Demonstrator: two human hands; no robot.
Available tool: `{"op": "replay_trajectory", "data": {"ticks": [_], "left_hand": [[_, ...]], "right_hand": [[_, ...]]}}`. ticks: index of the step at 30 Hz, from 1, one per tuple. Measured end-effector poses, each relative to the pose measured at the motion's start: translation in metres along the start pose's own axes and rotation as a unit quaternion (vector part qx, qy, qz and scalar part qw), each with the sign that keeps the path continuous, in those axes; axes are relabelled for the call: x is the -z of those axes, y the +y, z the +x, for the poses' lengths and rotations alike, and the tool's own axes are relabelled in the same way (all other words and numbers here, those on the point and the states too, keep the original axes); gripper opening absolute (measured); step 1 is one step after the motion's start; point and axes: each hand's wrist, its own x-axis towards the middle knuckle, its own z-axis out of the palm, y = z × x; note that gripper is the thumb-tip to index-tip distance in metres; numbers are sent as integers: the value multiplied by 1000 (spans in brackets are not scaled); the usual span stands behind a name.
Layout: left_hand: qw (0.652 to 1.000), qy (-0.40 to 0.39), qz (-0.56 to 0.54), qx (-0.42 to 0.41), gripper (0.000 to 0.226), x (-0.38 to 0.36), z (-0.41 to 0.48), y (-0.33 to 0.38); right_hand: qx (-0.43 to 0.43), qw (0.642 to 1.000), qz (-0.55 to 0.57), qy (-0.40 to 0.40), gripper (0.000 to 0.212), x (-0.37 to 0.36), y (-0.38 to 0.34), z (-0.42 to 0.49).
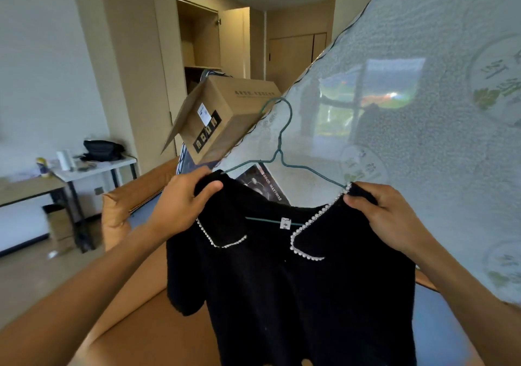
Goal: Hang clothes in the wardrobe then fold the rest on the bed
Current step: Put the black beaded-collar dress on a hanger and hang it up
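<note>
A person holds up a black top with a pearl-trimmed collar, threaded on a green wire hanger, over the foot of a bed. The left hand curls its fingers round one shoulder of the garment, thumb pressed across the front. The right hand pinches the other shoulder, where the pearl trim ends.

The thin wire gives the knit little to sit on. If either grip loosens before the shoulders are seated, the top may well slide off, and the raised hook looks liable to snag on the way to the open wardrobe across the room.

A small white neck tag is too small to read. Behind the hanger, a dark label reads "GOOD MATTRESS" beside an upended mattress. The print and stickers on a tilted cardboard box beyond it are too blurred to make out.
</note>
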Motion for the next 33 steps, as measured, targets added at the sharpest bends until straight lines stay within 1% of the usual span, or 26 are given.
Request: {"op": "replay_trajectory", "data": {"ticks": [3, 5, 6, 7, 9, 11, 12, 14, 16, 18, 20, 21, 23, 25, 28, 29, 31, 33], "left_hand": [[999, 24, -2, 41, 45, 21, -19, -19], [997, 41, -11, 61, 35, 45, -34, -31], [997, 43, -13, 63, 27, 50, -38, -37], [997, 45, -8, 69, 20, 62, -46, -48], [994, 53, -2, 100, 18, 80, -60, -67], [988, 65, -2, 136, 27, 105, -78, -92], [986, 68, -7, 149, 31, 119, -87, -103], [984, 63, -1, 166, 30, 149, -106, -124], [982, 63, 17, 177, 25, 182, -125, -146], [977, 80, 23, 194, 23, 213, -143, -167], [969, 102, 22, 224, 28, 243, -162, -189], [965, 104, 29, 239, 29, 259, -172, -200], [961, 102, 39, 254, 26, 288, -189, -221], [958, 101, 54, 264, 24, 314, -202, -240], [950, 83, 79, 291, 20, 351, -223, -271], [946, 76, 90, 302, 24, 362, -229, -281], [936, 71, 122, 323, 41, 382, -240, -297], [925, 82, 141, 343, 49, 398, -252, -313]], "right_hand": [[0, 993, 8, -116, 30, -23, -18, 8], [9, 982, 51, -184, 50, -45, -40, 11], [8, 978, 65, -199, 57, -51, -48, 11], [17, 976, 68, -206, 57, -65, -56, 14], [25, 979, 63, -194, 44, -90, -69, 20], [17, 982, 77, -171, 21, -123, -86, 28], [16, 982, 88, -166, 17, -140, -95, 32], [27, 981, 86, -170, 17, -176, -115, 39], [45, 980, 57, -186, 14, -215, -139, 45], [49, 972, 41, -225, 6, -253, -159, 50], [57, 964, 36, -256, 22, -290, -180, 50], [61, 962, 37, -265, 27, -309, -189, 51], [70, 961, 51, -264, 23, -346, -202, 55], [62, 966, 88, -237, 16, -384, -214, 59], [46, 965, 137, -217, 15, -439, -236, 67], [46, 963, 145, -221, 16, -456, -244, 70], [46, 959, 160, -230, 12, -489, -259, 77], [45, 953, 174, -243, 10, -524, -274, 85]]}}
